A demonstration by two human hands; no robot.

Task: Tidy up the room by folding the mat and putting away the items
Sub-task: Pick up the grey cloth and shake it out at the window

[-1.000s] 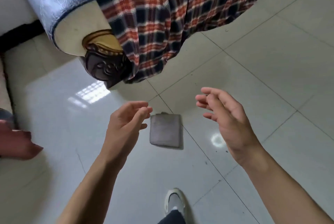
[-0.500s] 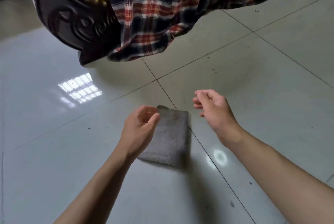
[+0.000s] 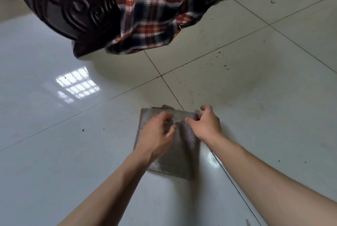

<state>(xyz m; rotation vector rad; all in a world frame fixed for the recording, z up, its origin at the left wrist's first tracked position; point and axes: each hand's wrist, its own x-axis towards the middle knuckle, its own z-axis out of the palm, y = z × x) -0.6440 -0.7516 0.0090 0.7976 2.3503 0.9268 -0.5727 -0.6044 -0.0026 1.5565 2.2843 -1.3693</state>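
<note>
Right hand (image 3: 207, 125) clamped on the far right corner of the folded grey mat (image 3: 182, 156), left hand (image 3: 156, 134) on top of it.

I saw the right hand's thumb over the cloth and its fingers curled round the edge. The left hand lay mid-mat with bent fingers, and I could not tell whether it pinched anything. The mat lay flat on the glossy tiled floor (image 3: 54, 152), near the carved sofa leg (image 3: 73, 12) and the hanging plaid blanket (image 3: 155, 15) but apart from both.
</note>
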